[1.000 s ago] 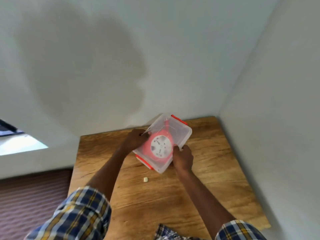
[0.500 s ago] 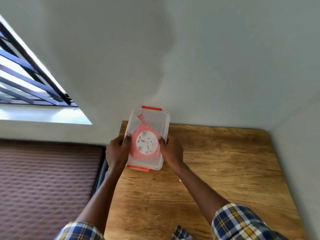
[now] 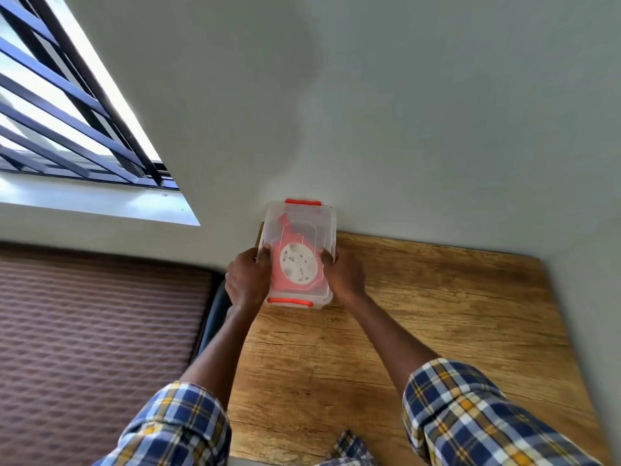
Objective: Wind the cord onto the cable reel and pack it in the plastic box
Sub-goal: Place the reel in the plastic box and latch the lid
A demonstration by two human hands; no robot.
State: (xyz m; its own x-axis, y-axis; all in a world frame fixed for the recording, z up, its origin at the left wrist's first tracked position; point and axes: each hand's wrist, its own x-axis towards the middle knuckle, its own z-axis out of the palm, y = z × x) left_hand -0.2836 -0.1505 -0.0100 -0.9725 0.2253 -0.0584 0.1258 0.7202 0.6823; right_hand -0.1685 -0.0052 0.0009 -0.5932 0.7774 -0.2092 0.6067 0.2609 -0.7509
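Note:
A clear plastic box (image 3: pixel 322 216) with red clasps at its near and far ends sits at the far left corner of the wooden table (image 3: pixel 420 324), its lid on. Through the lid shows the red cable reel (image 3: pixel 297 264) with a white round centre. My left hand (image 3: pixel 247 280) grips the box's left side and my right hand (image 3: pixel 342 274) grips its right side. The cord itself cannot be made out inside.
The box's far end touches the grey wall (image 3: pixel 403 112). A barred window (image 3: pixel 60 105) is at the upper left. Left of the table lies a brown ribbed surface (image 3: pixel 94 331), lower than the tabletop.
The box has moved from the table's middle back to the far left corner against the wall, turned lengthwise, with both hands still on its sides. My view has swung left.

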